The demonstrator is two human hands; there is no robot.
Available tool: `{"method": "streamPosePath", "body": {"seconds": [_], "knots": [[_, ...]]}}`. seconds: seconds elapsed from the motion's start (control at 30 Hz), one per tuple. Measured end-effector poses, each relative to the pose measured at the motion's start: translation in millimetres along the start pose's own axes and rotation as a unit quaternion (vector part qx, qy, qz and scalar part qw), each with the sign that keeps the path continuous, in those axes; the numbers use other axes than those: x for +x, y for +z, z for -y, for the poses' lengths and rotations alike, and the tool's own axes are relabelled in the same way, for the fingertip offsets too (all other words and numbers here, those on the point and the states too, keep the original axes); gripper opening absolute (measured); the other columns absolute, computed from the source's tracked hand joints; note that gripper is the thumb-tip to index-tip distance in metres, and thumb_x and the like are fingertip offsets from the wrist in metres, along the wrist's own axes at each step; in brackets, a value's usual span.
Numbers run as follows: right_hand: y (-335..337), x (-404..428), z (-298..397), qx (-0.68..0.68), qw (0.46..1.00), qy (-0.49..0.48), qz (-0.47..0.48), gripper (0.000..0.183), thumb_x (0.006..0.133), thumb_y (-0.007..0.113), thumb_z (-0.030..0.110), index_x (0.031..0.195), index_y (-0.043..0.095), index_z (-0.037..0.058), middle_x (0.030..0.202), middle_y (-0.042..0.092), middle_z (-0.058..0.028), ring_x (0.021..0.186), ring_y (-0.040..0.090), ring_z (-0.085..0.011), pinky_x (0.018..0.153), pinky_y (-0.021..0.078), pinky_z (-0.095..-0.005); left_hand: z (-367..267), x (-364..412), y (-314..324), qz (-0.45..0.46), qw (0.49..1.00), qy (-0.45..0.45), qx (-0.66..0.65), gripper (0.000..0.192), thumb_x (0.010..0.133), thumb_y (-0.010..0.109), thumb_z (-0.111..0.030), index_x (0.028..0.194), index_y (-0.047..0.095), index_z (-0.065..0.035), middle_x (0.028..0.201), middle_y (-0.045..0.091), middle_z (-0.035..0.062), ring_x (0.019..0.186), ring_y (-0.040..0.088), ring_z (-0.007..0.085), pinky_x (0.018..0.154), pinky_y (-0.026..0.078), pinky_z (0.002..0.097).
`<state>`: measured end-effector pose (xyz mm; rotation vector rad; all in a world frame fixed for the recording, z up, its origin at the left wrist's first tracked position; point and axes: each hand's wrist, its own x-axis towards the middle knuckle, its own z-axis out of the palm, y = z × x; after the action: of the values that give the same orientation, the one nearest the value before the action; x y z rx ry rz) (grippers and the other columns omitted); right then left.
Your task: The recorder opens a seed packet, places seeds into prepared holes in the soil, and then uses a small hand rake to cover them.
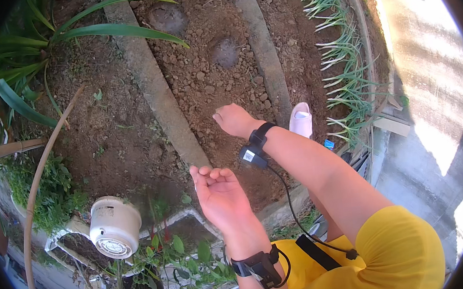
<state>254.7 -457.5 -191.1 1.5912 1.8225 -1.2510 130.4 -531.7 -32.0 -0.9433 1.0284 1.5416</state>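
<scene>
My left hand (222, 199) is palm up near the end of a concrete strip (156, 89). Its fingers curl loosely, and its palm is bare. Farther up, my right hand (235, 120) hovers over the crumbly brown soil (193, 90), back upward. The fingers fold under, so whatever lies inside is hidden. Beyond it are two shallow round holes, a nearer hole (224, 53) and a farther hole (167, 19), both greyish at the bottom. Each wrist wears a black strap with a small cabled device: a right-wrist device (253, 155) and a left-wrist device (263, 267).
A second concrete strip (262, 47) borders the soil. Spring onions (337, 61) lie in a row at right, near a pale slipper (300, 121) on a foot. At left are a white plastic container (114, 225), a curved brown stalk (47, 160) and a long-leaved plant (22, 72).
</scene>
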Motion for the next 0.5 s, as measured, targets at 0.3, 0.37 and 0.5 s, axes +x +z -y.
{"method": "streamPosePath", "body": {"seconds": [0.3,0.37,0.5], "knots": [[-115,77,-53,-0.008,0.953,-0.056,-0.298,0.031,0.074,0.057,0.01,0.105,0.053,0.0042,0.107,0.05,-0.0148,0.103,0.048,-0.033,0.085,0.0439,-0.0394,41,64,115,0.082,0.99,0.114,-0.002,0.021,0.093,0.037,-0.012,0.113,0.045,-0.0061,0.08,0.054,-0.0002,0.065,0.05,0.0107,0.064,0.045,0.0263],[-146,93,-60,-0.036,0.949,-0.079,-0.304,0.044,0.074,0.059,0.012,0.116,0.047,0.0068,0.118,0.043,-0.0159,0.112,0.042,-0.0333,0.09,0.0413,-0.0399,39,88,140,0.036,0.975,0.207,0.071,0.029,0.092,0.041,-0.015,0.119,0.042,-0.0047,0.094,0.053,0.0038,0.078,0.051,0.0129,0.074,0.045,0.03],[-197,112,-108,-0.159,0.948,-0.114,-0.251,0.065,0.073,0.064,0.022,0.131,0.034,0.0161,0.135,0.028,-0.0173,0.124,0.029,-0.0367,0.096,0.0339,-0.0494,38,175,166,0.014,0.91,0.204,0.362,0.06,0.085,0.052,-0.02,0.134,0.024,0.0005,0.133,0.034,0.0161,0.118,0.036,0.0268,0.099,0.03,0.0396]]}}
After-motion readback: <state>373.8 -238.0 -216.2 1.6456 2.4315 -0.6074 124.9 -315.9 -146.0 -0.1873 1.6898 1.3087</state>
